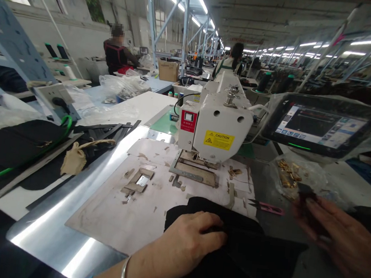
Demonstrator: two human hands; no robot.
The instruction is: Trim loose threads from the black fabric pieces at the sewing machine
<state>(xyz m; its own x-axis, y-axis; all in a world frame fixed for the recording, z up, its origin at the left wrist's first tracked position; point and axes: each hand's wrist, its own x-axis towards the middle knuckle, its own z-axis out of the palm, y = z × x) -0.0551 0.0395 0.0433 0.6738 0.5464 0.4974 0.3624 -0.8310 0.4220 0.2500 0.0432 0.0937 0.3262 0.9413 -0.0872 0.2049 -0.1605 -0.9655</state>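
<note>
Machine [222, 120] taken as landmark; sides are the wearer's own. Cloth [242, 267], black, lies in front of the machine, on the near side, its far edge overlapping the pale sheet [105, 218] that spreads beneath the machine's needle end.

Left hand [187, 237] is on the cloth, nearer than the machine, bangle [123, 274] at the wrist. Fingers curled and close together, thumb alongside; cannot tell whether they pinch the cloth or only press it.

Right hand [337, 225] is in front and to the right of the machine, blurred. Fingers and thumb clamped on a small dark piece [307, 195], held just beside a clear bag [319, 178] with gold fittings [289, 174] in it. Snips [269, 208], pink-handled, lie between the machine and this hand, a little nearer than the machine.

Screen [313, 127] to the right of the machine, lit. Tan pouch [73, 159] and black strips [117, 132] well to its left. Two people beyond the machine: one seated [117, 60] to the left, another [230, 64] directly behind it.
</note>
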